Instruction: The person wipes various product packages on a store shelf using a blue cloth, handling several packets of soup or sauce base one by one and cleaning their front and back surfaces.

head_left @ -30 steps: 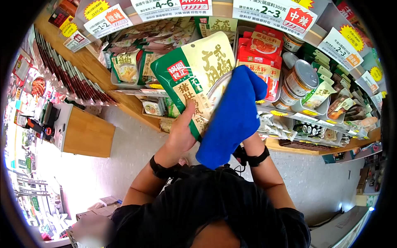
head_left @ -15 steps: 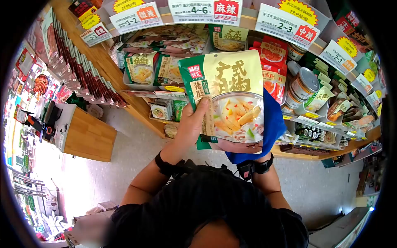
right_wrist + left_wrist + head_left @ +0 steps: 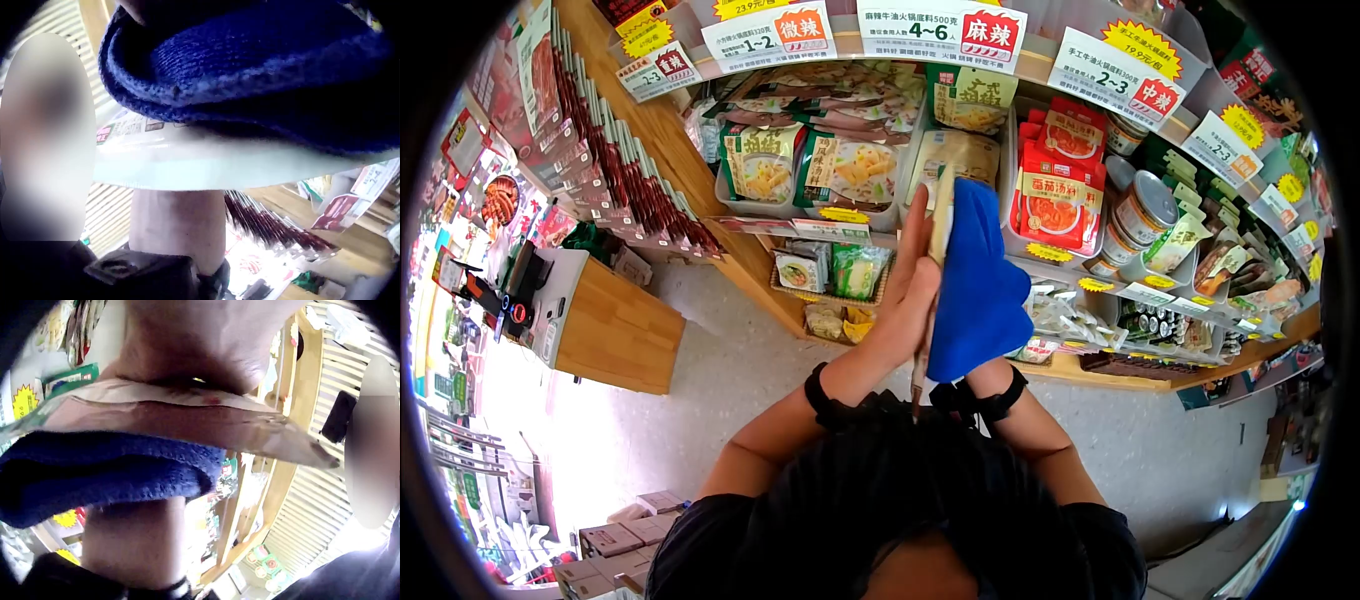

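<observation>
A flat food pouch (image 3: 941, 215) stands edge-on between my two hands in the head view. My left hand (image 3: 905, 300) lies along its left face, fingers straight and pointing up toward the shelf. Against the right face is a blue knit cloth (image 3: 980, 285), covering most of my right hand (image 3: 990, 374), so its fingers are hidden there. The left wrist view shows the pouch's brownish bottom edge (image 3: 187, 419) sandwiched between the left palm and the cloth. From the right wrist, the folded cloth (image 3: 219, 81) rests over the pouch's pale, printed face (image 3: 206, 165).
Shelf bins ahead hold similar pouches (image 3: 850, 170), red tomato soup packs (image 3: 1055, 200) and stacked cans (image 3: 1145, 210). Price cards (image 3: 945, 32) hang above them. A basket of small packs (image 3: 830, 275) sits lower. A wooden counter (image 3: 620, 320) stands at left.
The pouch was front-up with the left thumb across its face and the cloth behind it; now it is turned edge-on, the left hand flat along one side. The view has shifted left.
</observation>
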A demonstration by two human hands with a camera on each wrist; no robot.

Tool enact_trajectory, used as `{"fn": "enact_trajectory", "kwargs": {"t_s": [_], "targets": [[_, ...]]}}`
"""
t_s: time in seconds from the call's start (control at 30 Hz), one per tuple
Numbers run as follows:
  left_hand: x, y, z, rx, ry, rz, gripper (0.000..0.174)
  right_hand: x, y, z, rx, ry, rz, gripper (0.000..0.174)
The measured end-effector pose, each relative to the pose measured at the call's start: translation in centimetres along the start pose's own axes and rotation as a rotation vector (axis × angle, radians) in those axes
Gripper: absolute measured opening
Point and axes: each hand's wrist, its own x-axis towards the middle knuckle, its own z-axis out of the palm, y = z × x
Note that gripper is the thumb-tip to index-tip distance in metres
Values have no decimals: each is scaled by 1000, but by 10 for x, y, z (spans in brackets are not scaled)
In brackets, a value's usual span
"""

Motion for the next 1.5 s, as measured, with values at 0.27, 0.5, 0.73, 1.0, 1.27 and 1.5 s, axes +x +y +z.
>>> {"fn": "enact_trajectory", "kwargs": {"t_s": [0.27, 0.5, 0.73, 1.0, 1.27, 1.5], "targets": [[0, 7, -3, -469, 4, -155, 78, 23, 11, 2, -48, -27, -29, 56], [3, 15, 3, -280, -14, -44, 79, 29, 28, -5, 337, -57, 239, 56], [27, -4, -5, 703, -114, 469, 74, 5, 12, -8, 1121, -39, 600, 56], [32, -12, -21, 1024, -216, 441, 66, -26, 24, -10, 1371, -90, 734, 55], [34, -7, -11, 1295, 68, 256, 61, 10, -24, -23, -78, -170, -8, 43], [24, -45, -14, 1164, 76, 176, 49, 17, 15, 4, 15, -132, 195, 21]]}}
